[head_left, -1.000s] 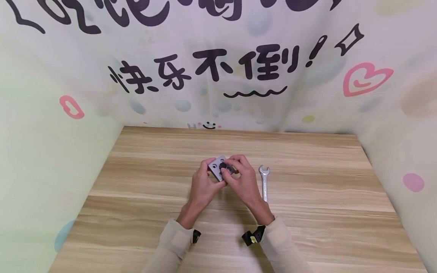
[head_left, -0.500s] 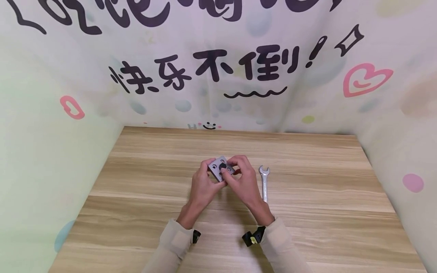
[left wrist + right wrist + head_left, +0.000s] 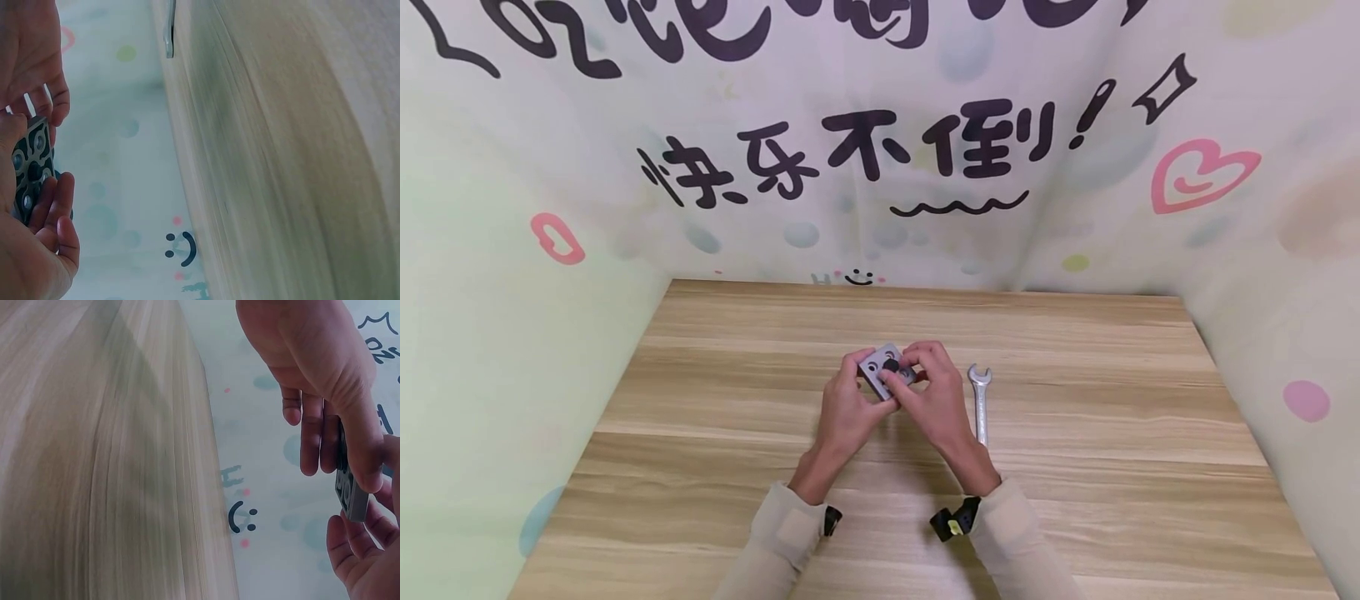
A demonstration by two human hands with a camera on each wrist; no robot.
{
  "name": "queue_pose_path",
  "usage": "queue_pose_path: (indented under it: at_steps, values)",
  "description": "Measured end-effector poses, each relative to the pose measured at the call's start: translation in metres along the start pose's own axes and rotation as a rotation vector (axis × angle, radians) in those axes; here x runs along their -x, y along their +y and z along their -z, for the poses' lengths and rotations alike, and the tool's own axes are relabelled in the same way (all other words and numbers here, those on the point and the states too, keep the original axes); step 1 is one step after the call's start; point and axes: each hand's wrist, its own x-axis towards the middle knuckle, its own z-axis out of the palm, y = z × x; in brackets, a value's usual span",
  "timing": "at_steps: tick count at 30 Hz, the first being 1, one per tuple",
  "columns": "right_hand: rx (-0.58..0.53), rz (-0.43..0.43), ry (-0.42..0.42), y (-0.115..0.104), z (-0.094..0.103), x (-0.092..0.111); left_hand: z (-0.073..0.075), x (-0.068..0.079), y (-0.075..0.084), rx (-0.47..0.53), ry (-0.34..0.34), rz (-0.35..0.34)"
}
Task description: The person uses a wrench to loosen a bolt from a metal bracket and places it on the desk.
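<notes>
A small square grey metal plate point(image 3: 878, 387) with a hole near each corner is held up above the table in the head view. My left hand point(image 3: 847, 410) grips it by its left and near edges. A black round knob or bolt head point(image 3: 891, 365) sits at the plate's centre. On it lies my right thumb, with the curled index finger close on the other side; the right hand point(image 3: 938, 400) works from the right. The left wrist view shows the ribbed underside of the plate point(image 3: 37, 147), dark at its middle. Fingers partly cover the plate point(image 3: 357, 503) in the right wrist view.
An open-end wrench point(image 3: 981, 400) lies on the wooden table point(image 3: 737, 358), just right of the right hand. A printed cloth wall point(image 3: 850, 200) closes off the back, with similar pale walls on both sides.
My right index finger has drawn back from the black knob, and the thumb has slid slightly left over it. The left hand and plate have stayed nearly still.
</notes>
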Motion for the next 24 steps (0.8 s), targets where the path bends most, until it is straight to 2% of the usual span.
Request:
queue_pose_path:
  at_steps: [7, 24]
  values:
    - [0.024, 0.045, 0.012, 0.0011, -0.0010, -0.0006, 0.0000, -0.0002, -0.0007, 0.000, -0.004, -0.008]
    - [0.015, 0.065, -0.007, -0.0006, -0.0001, -0.0004, -0.0001, -0.0018, -0.0038, 0.004, 0.037, -0.048]
